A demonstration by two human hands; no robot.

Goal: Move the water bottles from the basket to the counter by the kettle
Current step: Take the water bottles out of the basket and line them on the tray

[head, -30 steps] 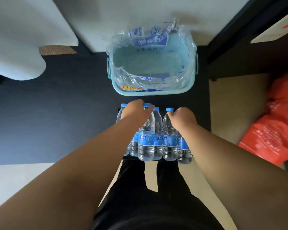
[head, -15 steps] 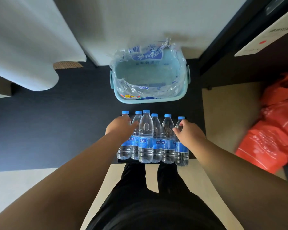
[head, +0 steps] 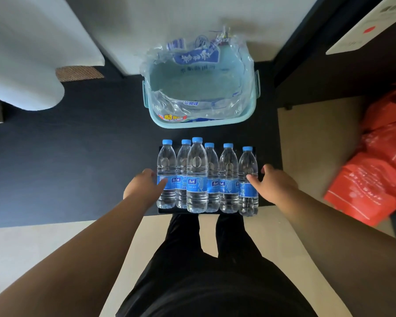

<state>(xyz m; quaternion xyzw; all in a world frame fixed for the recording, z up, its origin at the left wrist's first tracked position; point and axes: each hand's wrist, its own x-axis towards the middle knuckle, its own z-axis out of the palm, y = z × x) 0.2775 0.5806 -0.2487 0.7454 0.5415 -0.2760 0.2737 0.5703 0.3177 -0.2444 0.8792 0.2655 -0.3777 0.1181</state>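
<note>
Already six water bottles [head: 206,177] stand upright in a row at the near edge of the dark desk [head: 66,168]. The basket [head: 167,121] behind them holds only crumpled plastic wrap [head: 204,106]. The left hand [head: 144,187] and the right hand [head: 272,186], both spread, flank the row's ends. No kettle is visible, so I judge the moving nearly done.

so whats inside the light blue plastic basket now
Only crumpled clear plastic wrap with blue print lines the light blue plastic basket; no bottles show inside. The wrap covers the walls, so anything beneath it is hidden.
</note>
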